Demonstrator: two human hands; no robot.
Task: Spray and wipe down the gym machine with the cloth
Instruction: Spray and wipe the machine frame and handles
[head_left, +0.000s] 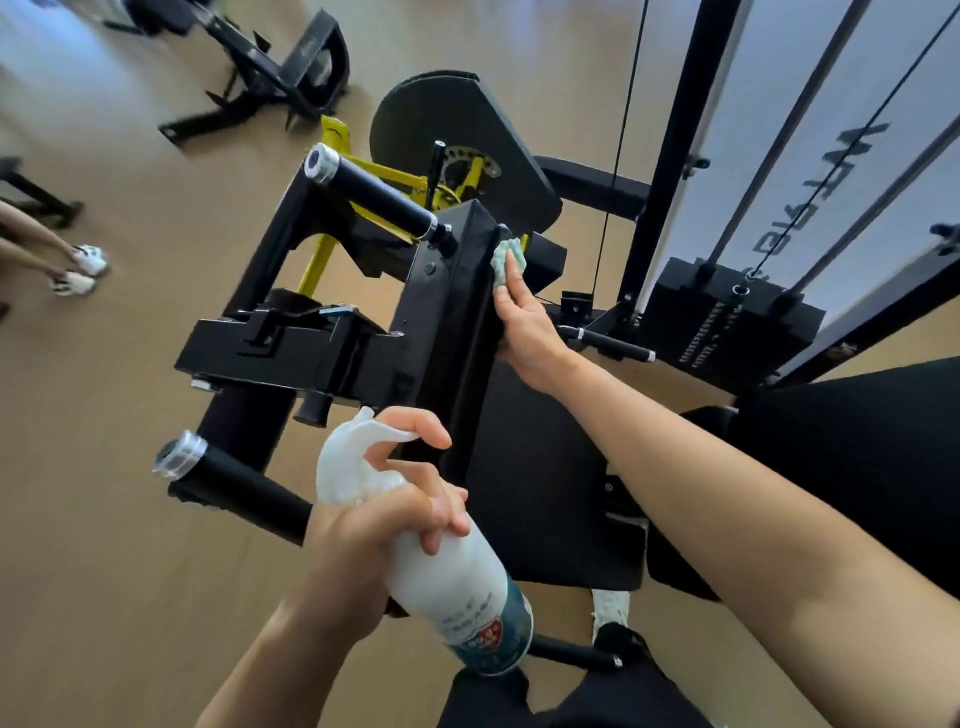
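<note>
A person's left hand (384, 525) grips the neck of a white spray bottle (457, 577) low in the frame. The fingers are curled round it and the forefinger is hooked over the trigger head, which points at the black gym machine (322, 343). The bottle tilts, with its labelled base towards the person's body. Just left of the hand, a black foam-covered handle (244, 488) with a silver end cap juts out from the machine over the pale wooden floor (104, 467).

Right of the bottle runs the machine's long black padded block (457, 312), which carries a second capped handle (374, 195) at its far end. The right hand (524, 327) reaches across to the block's right edge, fingers laid nearly straight over a crumpled pale-green cloth (506, 262) and pressing it against the padding near the far corner. Yellow frame parts (332, 244) show behind the block. Further right stand the black weight stack (727, 322), its guide rods and a thin cable (621, 156).
</note>
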